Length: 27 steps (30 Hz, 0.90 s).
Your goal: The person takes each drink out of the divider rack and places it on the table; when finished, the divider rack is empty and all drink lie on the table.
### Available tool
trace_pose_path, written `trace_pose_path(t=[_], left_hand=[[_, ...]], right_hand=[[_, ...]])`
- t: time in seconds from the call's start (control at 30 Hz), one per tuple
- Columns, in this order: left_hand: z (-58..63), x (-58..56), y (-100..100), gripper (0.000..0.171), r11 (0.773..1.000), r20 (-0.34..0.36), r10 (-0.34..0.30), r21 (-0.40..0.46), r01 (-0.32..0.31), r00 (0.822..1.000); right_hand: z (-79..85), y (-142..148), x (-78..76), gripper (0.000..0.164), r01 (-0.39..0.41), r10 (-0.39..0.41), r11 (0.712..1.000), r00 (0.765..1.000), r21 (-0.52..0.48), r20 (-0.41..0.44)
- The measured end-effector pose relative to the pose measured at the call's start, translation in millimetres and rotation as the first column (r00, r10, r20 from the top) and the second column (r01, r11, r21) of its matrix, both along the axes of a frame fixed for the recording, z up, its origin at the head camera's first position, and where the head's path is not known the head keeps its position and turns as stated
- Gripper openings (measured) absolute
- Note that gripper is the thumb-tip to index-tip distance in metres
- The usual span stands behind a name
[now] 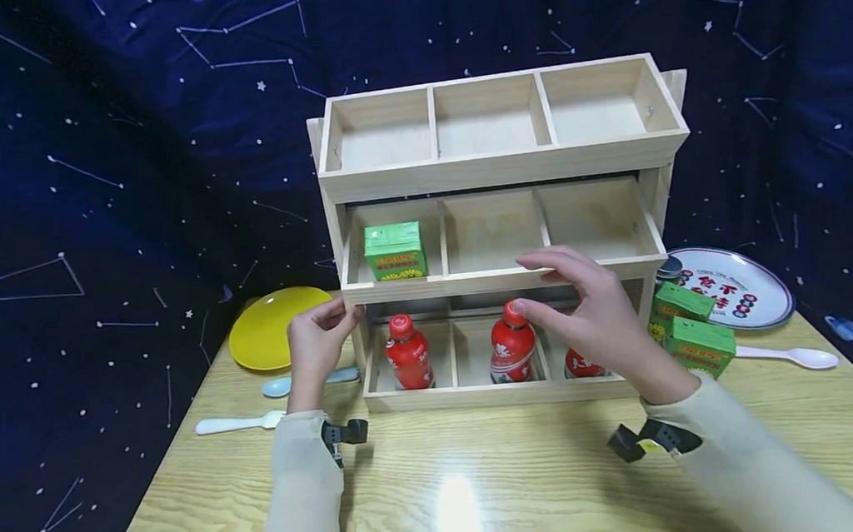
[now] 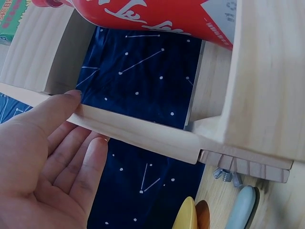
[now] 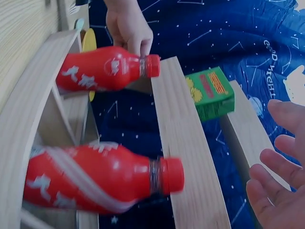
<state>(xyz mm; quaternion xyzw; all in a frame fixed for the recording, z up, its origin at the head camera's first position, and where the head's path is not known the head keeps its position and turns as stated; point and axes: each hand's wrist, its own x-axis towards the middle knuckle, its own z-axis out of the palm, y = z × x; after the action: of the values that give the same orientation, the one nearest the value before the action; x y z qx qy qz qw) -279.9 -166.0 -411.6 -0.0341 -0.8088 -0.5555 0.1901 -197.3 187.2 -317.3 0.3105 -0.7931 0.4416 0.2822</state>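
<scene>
A three-tier wooden rack (image 1: 512, 394) stands on the table. My left hand (image 1: 316, 350) grips its left upright, the thumb on one side and the fingers on the other in the left wrist view. Three red bottles occupy the bottom tier: left bottle (image 1: 409, 357), middle bottle (image 1: 512, 349) and right bottle (image 1: 581, 366), which my right hand (image 1: 602, 323) partly covers. That hand is spread before the lower tiers, thumb and fingers apart and holding nothing. The right wrist view shows it clear of the bottles. A green drink carton (image 1: 395, 252) sits in the middle tier's left compartment.
Two more green cartons (image 1: 702, 346) are right of the rack, near a white printed plate (image 1: 744, 287) and a pale pink spoon (image 1: 805, 357). On the left lie a yellow plate (image 1: 266, 333), a blue spoon (image 1: 276, 387) and a white utensil (image 1: 232, 425). A starry curtain hangs behind.
</scene>
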Motion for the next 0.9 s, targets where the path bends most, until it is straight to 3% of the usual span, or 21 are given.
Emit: trace_pose_path(t=[0.33, 0.7, 0.9], left_hand=[[2.0, 0.3, -3.0, 0.039, 1.000, -0.012, 0.013, -0.009, -0.013, 1.000], [1.0, 1.2, -2.1, 0.037, 1.000, -0.031, 0.012, -0.007, -0.012, 0.999], [0.7, 0.1, 0.1, 0.036, 1.000, -0.048, -0.007, -0.002, 0.007, 0.999]], right_hand=[[15.0, -46.4, -29.0, 0.053, -0.101, 0.100, 0.995, 0.987, -0.003, 0.124], [23.9, -92.6, -61.8, 0.062, -0.117, 0.113, 0.993, 0.969, 0.004, 0.220], [23.7, -104.7, -71.5, 0.069, -0.101, 0.093, 0.995, 0.964, 0.017, 0.247]])
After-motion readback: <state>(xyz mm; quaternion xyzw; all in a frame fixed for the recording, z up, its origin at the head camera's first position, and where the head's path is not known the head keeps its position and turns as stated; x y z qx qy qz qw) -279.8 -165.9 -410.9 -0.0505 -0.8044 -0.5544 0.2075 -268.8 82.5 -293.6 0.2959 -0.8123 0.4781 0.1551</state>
